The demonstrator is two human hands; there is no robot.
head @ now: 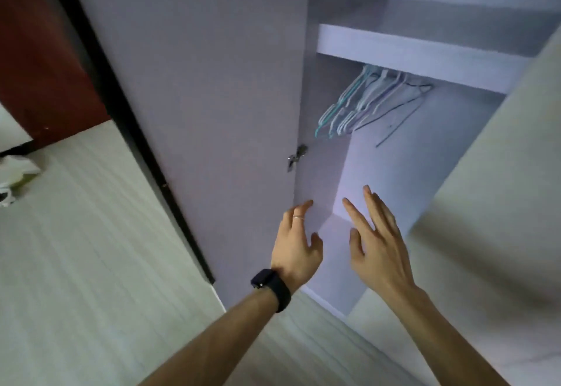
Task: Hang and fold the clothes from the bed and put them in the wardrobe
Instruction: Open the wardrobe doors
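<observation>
The wardrobe [394, 157] is shown straight ahead with its door [197, 81] swung open, and a cluster of hangers [361, 103] is hung beneath the shelf [409, 54]. Both hands are held out toward the lower interior with fingers spread and nothing grasped. The left hand [296, 246], marked by a ring [298, 218] and a black wristwatch [270, 288], is placed near the door's hinged edge, and the right hand [379, 246] is just beside it.
</observation>
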